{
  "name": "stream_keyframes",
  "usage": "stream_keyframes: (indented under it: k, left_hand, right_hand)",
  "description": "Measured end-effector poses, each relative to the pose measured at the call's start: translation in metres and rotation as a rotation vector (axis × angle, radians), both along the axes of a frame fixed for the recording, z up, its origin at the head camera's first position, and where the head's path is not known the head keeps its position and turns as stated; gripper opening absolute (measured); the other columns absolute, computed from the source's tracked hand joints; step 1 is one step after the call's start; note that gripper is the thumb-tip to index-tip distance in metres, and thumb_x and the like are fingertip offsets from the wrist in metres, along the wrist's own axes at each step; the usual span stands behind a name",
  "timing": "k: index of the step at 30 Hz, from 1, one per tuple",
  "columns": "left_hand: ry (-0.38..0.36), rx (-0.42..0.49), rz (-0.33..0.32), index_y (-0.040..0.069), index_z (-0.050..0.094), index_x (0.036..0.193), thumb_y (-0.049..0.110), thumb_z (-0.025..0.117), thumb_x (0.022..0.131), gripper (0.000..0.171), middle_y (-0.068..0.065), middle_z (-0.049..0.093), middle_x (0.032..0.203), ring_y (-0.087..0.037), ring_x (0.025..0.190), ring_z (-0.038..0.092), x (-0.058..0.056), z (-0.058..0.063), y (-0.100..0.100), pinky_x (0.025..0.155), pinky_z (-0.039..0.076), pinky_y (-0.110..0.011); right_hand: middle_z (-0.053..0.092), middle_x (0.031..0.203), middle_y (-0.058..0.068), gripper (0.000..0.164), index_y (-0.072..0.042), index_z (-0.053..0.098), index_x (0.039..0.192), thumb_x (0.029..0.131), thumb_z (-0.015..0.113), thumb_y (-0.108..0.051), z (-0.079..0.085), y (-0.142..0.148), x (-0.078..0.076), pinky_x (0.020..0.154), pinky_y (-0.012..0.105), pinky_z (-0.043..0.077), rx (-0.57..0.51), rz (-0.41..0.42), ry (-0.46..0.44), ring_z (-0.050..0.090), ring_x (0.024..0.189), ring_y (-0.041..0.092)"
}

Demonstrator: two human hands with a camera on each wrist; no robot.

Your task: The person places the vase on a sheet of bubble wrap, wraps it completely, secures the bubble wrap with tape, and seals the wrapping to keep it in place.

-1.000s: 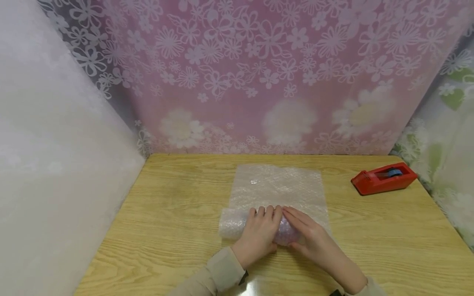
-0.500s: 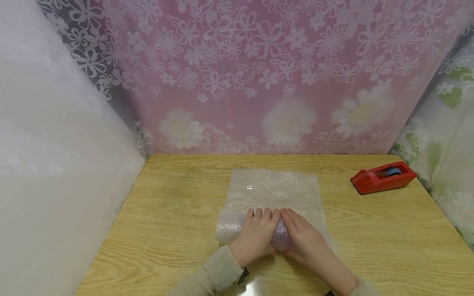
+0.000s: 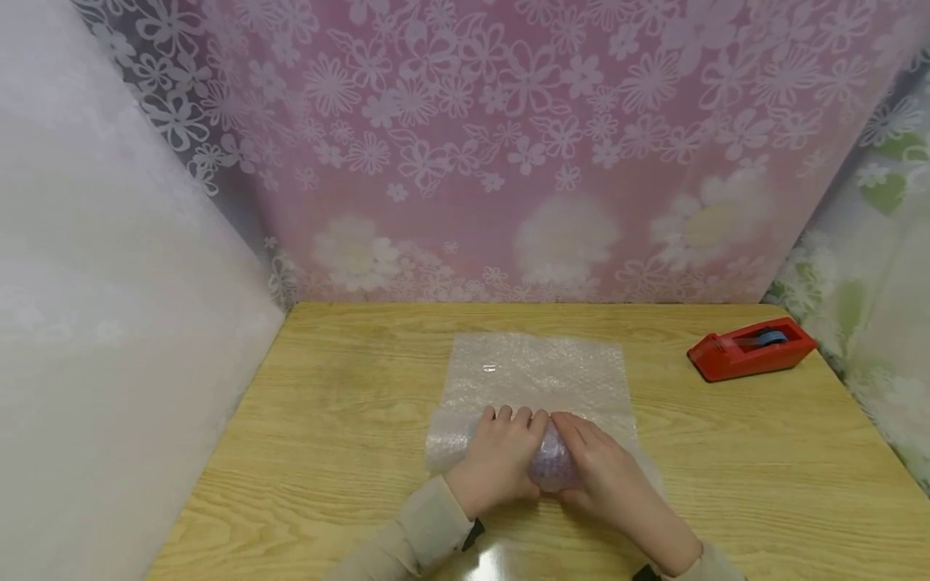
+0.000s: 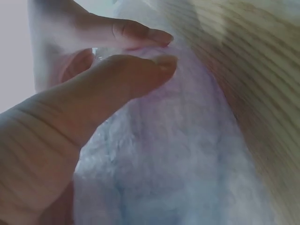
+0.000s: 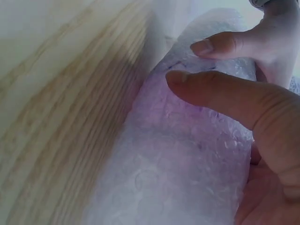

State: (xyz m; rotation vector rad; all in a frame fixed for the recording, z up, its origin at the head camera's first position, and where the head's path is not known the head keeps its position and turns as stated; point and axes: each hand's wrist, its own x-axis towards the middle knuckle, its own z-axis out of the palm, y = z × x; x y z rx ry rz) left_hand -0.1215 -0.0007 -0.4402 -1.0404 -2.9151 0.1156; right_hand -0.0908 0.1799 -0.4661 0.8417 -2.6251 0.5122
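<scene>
A sheet of clear bubble wrap [image 3: 538, 371] lies on the table, its near end rolled around something purplish; the wrapped object's kind is hidden. Over the left part of this roll [image 3: 554, 466] lies my left hand [image 3: 496, 464], gripping it with fingers over the far side and thumb on the near side. My right hand [image 3: 609, 474] holds the roll just to the right, fingertips almost meeting the left ones. Both wrist views show the thumbs pressing side by side on the wrapped roll [image 4: 178, 136], which looks purple in the middle and paler toward its ends.
A red tape dispenser [image 3: 751, 349] with a blue-cored tape roll stands at the table's back right. The wood-grain table [image 3: 327, 420] is bordered by a pink flowered curtain [image 3: 450, 145] behind and pale sheets at both sides.
Over the second, the roll and both hands shift slightly left, and the flat sheet slides a little toward me. In the last half second there is hardly any movement; both hands keep their grip.
</scene>
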Motion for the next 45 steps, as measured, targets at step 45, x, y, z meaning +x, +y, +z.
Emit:
stream_keyframes:
  k: [45]
  left_hand:
    - [-0.028, 0.034, -0.014, 0.016, 0.048, 0.138, 0.065, 0.085, 0.058, 0.101, -0.004, 0.063, 0.121, -0.026, 0.108, 0.061, -0.008, 0.002, -0.008, 0.095, 0.047, -0.048]
  right_hand:
    - [0.067, 0.112, 0.014, 0.084, 0.003, 0.057, 0.125, 0.052, 0.093, -0.019, 0.023, 0.006, -0.034, 0.078, 0.046, 0.056, -0.024, 0.095, -0.383, 0.066, 0.094, 0.029]
